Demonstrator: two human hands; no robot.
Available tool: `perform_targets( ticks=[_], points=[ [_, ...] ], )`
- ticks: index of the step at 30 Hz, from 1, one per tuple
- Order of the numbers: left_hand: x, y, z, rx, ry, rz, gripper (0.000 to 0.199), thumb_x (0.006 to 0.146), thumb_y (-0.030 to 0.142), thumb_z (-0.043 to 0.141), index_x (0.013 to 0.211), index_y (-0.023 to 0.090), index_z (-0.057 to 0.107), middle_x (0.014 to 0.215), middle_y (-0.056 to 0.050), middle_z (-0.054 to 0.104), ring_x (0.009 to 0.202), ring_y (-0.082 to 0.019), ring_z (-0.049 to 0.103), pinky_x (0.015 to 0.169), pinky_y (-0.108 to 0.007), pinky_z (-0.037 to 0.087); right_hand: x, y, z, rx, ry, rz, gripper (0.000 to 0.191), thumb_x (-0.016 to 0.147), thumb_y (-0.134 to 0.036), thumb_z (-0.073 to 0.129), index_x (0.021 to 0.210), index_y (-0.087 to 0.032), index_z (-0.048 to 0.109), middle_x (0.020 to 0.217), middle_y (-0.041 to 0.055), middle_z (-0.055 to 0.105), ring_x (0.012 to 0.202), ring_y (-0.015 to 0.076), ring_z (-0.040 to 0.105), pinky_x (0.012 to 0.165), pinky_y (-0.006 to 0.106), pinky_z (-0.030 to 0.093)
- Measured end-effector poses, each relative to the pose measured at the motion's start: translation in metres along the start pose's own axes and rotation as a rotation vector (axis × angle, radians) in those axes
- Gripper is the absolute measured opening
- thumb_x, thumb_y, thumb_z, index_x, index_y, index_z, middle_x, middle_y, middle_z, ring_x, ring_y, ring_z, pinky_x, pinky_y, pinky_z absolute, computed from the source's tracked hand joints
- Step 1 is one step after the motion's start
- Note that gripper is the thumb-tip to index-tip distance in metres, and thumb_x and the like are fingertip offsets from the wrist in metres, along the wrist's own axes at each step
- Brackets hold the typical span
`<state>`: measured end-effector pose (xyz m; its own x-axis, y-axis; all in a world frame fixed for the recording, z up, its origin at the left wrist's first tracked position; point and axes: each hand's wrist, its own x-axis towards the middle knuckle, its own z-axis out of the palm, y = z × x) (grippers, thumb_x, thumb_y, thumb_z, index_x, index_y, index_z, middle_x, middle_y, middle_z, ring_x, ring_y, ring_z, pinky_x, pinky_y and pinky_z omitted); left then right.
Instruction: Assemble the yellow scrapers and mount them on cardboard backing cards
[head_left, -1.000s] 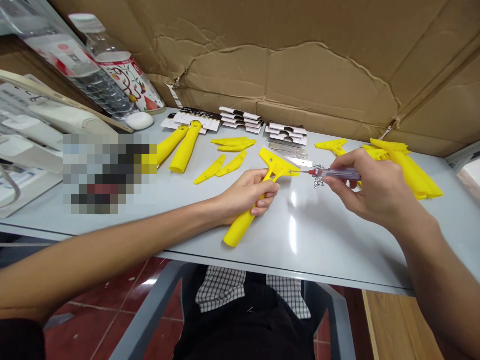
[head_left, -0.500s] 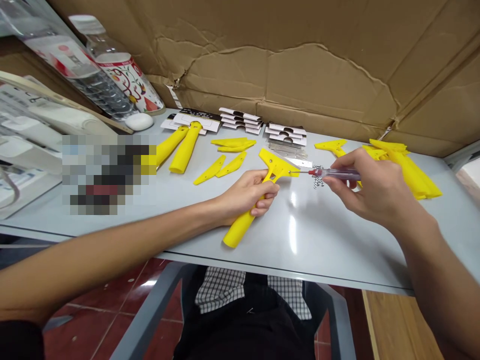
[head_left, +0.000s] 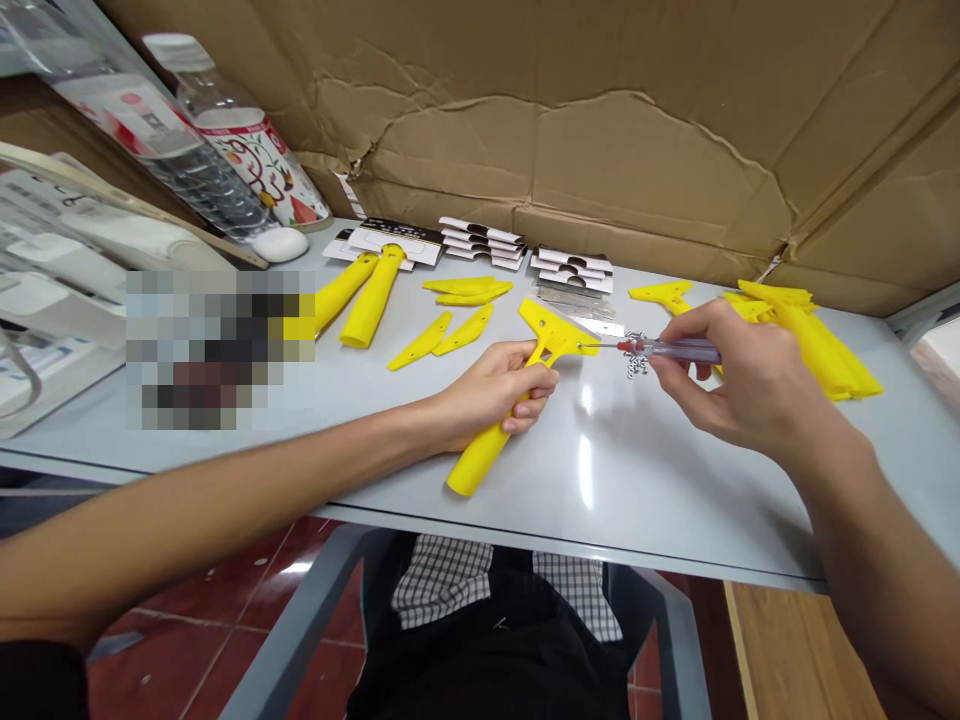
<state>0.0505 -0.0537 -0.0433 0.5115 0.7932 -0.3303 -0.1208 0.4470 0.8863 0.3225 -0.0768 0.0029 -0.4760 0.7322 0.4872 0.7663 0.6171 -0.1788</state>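
My left hand is wrapped round the handle of a yellow plastic scraper, its wide head tilted up to the right. In my right hand is a screwdriver with a clear handle and a red collar, held nearly level. Its thin shaft reaches left, and the tip meets a screw at the right part of the scraper head. Behind the screwdriver a small pile of screws lies on the table. Thin metal blades rest just beyond the scraper head.
Loose yellow clamp plates lie left of the scraper. Yellow scraper handles rest on printed cards; folded cards stand farther back. More yellow scrapers are piled at right. Bottles stand at back left, before a cardboard wall.
The fingers of my right hand have shifted slightly on the screwdriver handle. The scraper and my left hand stay in practically the same place.
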Motion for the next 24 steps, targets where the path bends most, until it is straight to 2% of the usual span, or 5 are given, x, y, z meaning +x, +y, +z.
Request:
perform_targets(
  ticks=[8, 10, 14, 17, 24],
  points=[
    [0.000, 0.000, 0.000, 0.025, 0.002, 0.001, 0.027, 0.089, 0.008, 0.069, 0.083, 0.023, 0.047, 0.059, 0.009, 0.045, 0.040, -0.004, 0.035, 0.036, -0.016, 0.027, 0.001, 0.008, 0.003, -0.153, 0.092, -0.029, 0.025, 0.101, -0.051, 0.070, 0.091, -0.028, 0.067, 0.065, 0.0006, 0.072, 0.053, 0.0230, 0.064, 0.053, 0.038, 0.042],
    [-0.001, 0.000, 0.001, 0.028, -0.001, -0.002, 0.027, 0.088, 0.008, 0.070, 0.084, 0.023, 0.047, 0.058, 0.009, 0.045, 0.040, -0.004, 0.035, 0.036, -0.016, 0.027, 0.001, 0.006, 0.002, -0.145, 0.092, -0.029, 0.024, 0.102, -0.050, 0.067, 0.093, -0.028, 0.066, 0.065, 0.0004, 0.071, 0.053, 0.0223, 0.064, 0.053, 0.038, 0.043],
    [-0.001, 0.001, 0.002, 0.027, 0.007, -0.002, 0.028, 0.088, 0.007, 0.068, 0.082, 0.023, 0.046, 0.058, 0.009, 0.045, 0.039, -0.004, 0.035, 0.035, -0.015, 0.027, 0.001, -0.001, 0.000, -0.031, 0.041, -0.015, 0.011, 0.100, -0.035, 0.065, 0.107, -0.028, 0.062, 0.081, 0.0022, 0.079, 0.063, 0.0242, 0.073, 0.056, 0.039, 0.052],
    [0.000, 0.001, 0.002, 0.017, 0.016, 0.003, 0.027, 0.089, 0.006, 0.066, 0.080, 0.023, 0.046, 0.059, 0.008, 0.047, 0.039, -0.003, 0.035, 0.035, -0.016, 0.027, 0.001, -0.002, 0.001, -0.018, 0.015, -0.027, 0.006, 0.100, -0.029, 0.063, 0.105, -0.028, 0.061, 0.086, 0.0027, 0.081, 0.062, 0.0227, 0.073, 0.057, 0.039, 0.052],
    [-0.002, 0.002, 0.002, 0.021, 0.007, -0.007, 0.030, 0.086, 0.007, 0.071, 0.080, 0.023, 0.047, 0.058, 0.009, 0.046, 0.039, -0.003, 0.036, 0.035, -0.016, 0.026, 0.002, 0.006, 0.004, -0.135, 0.097, -0.044, 0.023, 0.103, -0.047, 0.068, 0.091, -0.028, 0.065, 0.067, 0.0003, 0.073, 0.054, 0.0219, 0.065, 0.054, 0.037, 0.044]
  ],
)
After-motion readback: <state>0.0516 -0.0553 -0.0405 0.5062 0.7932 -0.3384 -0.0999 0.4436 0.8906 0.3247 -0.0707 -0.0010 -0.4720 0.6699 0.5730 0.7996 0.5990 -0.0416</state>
